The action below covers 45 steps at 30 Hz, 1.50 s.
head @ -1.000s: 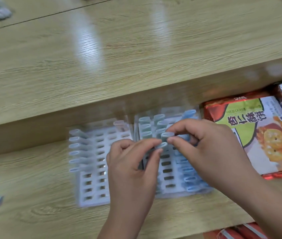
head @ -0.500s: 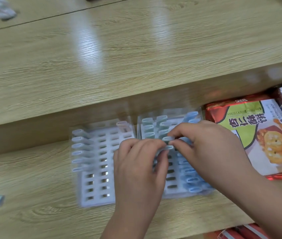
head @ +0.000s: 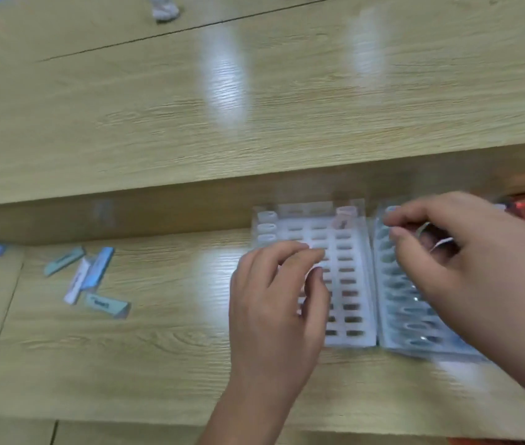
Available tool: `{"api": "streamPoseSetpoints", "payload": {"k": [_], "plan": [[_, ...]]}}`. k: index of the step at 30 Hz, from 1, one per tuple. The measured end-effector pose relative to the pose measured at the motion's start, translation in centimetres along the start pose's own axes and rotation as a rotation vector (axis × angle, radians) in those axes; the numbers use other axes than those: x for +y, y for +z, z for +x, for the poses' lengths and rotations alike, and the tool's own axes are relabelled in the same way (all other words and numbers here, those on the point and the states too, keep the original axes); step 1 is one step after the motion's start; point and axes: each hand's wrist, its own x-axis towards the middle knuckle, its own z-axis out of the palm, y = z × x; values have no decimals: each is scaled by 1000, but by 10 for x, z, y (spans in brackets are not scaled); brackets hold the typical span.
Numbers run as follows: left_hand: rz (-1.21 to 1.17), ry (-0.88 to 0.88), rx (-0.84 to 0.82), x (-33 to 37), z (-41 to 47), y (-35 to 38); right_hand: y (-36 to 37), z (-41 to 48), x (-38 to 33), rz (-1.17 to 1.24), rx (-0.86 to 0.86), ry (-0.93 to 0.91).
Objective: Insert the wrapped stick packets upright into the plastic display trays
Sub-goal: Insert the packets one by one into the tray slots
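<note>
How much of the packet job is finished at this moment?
Done: the right tray looks nearly full of packets. In hand: the right hand works over it, though blur hides what it grips; the left hand hovers over the left tray. Left: that tray's slots are mostly empty, and loose packets lie on the table.

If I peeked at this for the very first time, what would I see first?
First, two hands over two white plastic trays full of little slots: the left hand over the mostly empty left tray, the right hand over the right tray, which looks packed with bluish packets. Next, a few loose packets lie scattered on the wooden table to the left.
</note>
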Motion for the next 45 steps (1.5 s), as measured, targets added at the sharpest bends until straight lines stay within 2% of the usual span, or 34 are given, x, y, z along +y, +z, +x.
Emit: {"api": "streamPoseSetpoints", "payload": {"k": [4, 12, 17, 19, 23, 26, 29, 36, 41, 45], "plan": [[61, -82, 90, -52, -12, -52, 56, -11, -57, 88, -61, -74], [154, -263, 195, -162, -48, -139, 171, -23, -153, 57, -234, -196], [169, -526, 246, -219, -60, -167, 230, -21, -189, -31, -367, -199], [189, -582, 221, -244, -59, -173, 250, -17, -203, -77, -415, -205], [250, -581, 58, -274, -41, -175, 279, -8, -221, -180, -448, -195], [327, -552, -13, -279, -29, -176, 286, -3, -228, -201, -450, -150], [318, -585, -31, -278, -22, -181, 285, 2, -227, -111, -467, -76], [79, -676, -2, -259, -21, -195, 253, 7, -212, 267, -531, 123], [-222, -668, 67, -207, -10, -184, 201, 3, -193, 366, -469, 72], [-370, -612, 54, -149, 2, -158, 150, -12, -166, 389, -354, 52]]}}
